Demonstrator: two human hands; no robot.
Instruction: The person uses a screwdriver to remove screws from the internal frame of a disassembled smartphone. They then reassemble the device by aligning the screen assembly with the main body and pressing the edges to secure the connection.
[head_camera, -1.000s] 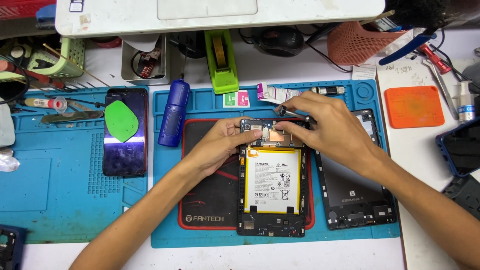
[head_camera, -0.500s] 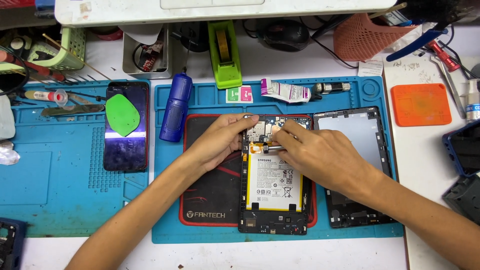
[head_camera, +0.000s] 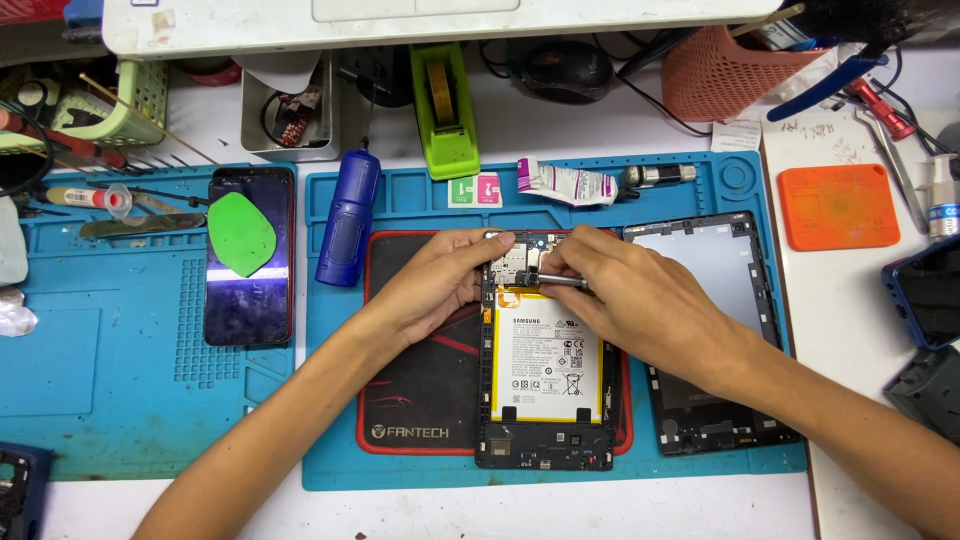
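An opened tablet (head_camera: 545, 385) lies back-up on a black and red pad (head_camera: 420, 400) in the middle of a blue work mat (head_camera: 400, 195) on the bench, its white and yellow battery (head_camera: 545, 360) exposed. The left hand (head_camera: 445, 285) rests on the tablet's upper left edge, fingers curled down against the frame, steadying it. The right hand (head_camera: 625, 290) is closed in a pinch on a thin metal tool (head_camera: 560, 281) whose tip sits over the circuit board (head_camera: 515, 265) at the tablet's top end. Just right of the tablet, on the same mat, lies its removed back cover (head_camera: 710, 330). A blue cylinder (head_camera: 347, 215) stands near the mat's upper left corner, and a dark phone (head_camera: 249, 300) with a green pick (head_camera: 241, 233) on it lies on a second mat at the left
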